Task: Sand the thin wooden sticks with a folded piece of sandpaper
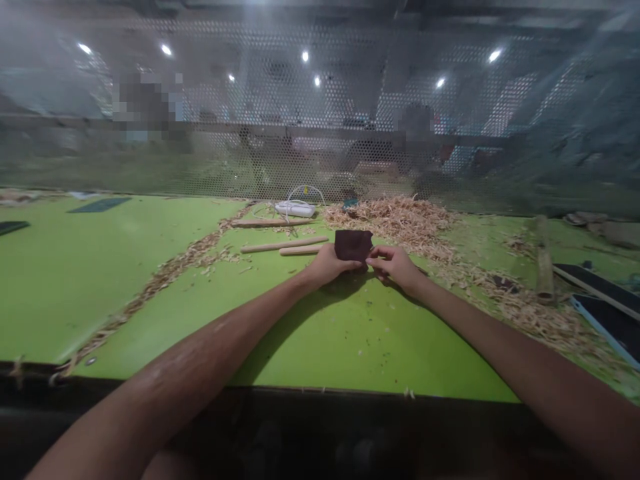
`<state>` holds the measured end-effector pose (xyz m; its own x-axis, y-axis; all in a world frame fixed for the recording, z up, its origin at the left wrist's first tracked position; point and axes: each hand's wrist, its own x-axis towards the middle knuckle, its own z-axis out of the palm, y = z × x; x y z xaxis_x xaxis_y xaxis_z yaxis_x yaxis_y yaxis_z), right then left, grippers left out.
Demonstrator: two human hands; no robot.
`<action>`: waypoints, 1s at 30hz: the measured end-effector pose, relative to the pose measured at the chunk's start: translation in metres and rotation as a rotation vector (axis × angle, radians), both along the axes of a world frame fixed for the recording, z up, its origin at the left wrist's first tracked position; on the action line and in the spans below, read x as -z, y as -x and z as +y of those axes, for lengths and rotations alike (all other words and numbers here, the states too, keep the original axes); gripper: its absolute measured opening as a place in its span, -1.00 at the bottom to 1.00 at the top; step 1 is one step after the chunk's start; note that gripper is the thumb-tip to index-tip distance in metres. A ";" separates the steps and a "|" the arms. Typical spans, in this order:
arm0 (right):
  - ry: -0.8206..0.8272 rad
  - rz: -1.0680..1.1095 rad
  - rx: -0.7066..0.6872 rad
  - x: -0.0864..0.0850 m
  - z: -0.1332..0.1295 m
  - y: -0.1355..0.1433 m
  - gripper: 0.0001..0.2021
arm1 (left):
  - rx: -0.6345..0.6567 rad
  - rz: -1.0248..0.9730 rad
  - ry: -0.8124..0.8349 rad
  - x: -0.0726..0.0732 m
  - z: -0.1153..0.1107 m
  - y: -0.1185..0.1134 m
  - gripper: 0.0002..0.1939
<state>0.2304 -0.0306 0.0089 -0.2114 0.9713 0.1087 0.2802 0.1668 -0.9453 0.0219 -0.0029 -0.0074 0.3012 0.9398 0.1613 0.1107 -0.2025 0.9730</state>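
A small dark maroon sheet of sandpaper [352,245] stands upright above the green table, between my two hands. My left hand [329,265] grips its lower left side, thumb across the front and the other fingers hidden behind. At its right edge, my right hand [395,267] has thumb and fingertips pinched on the sheet. Just beyond my left hand lie two pale rounded wooden sticks, a longer one [285,245] and a shorter one [301,251] whose right end is hidden by that hand.
Behind the sticks are a thin wooden strip [273,223] and a white power strip [296,209] with its cord. Wood shavings [400,220] pile up at the back and spread rightward. A bamboo piece [544,260] and dark flat boards [607,327] lie right. A perforated screen [300,147] stands behind.
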 end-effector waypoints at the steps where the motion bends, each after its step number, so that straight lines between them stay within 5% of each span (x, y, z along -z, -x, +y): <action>1: 0.001 0.003 -0.005 0.000 0.000 0.000 -0.68 | 0.002 0.006 0.003 0.001 0.001 0.000 -0.65; 8: 0.062 0.040 -0.044 -0.002 0.000 0.001 -0.66 | 0.041 0.028 0.000 0.000 0.003 -0.001 -0.69; 23: -0.014 0.070 0.071 -0.006 -0.004 0.010 -0.62 | -0.081 -0.108 0.041 -0.007 -0.006 -0.009 -0.76; 30: 0.002 -0.038 -0.004 -0.008 -0.009 0.004 -0.63 | 0.006 -0.058 -0.009 -0.004 0.003 -0.001 -0.69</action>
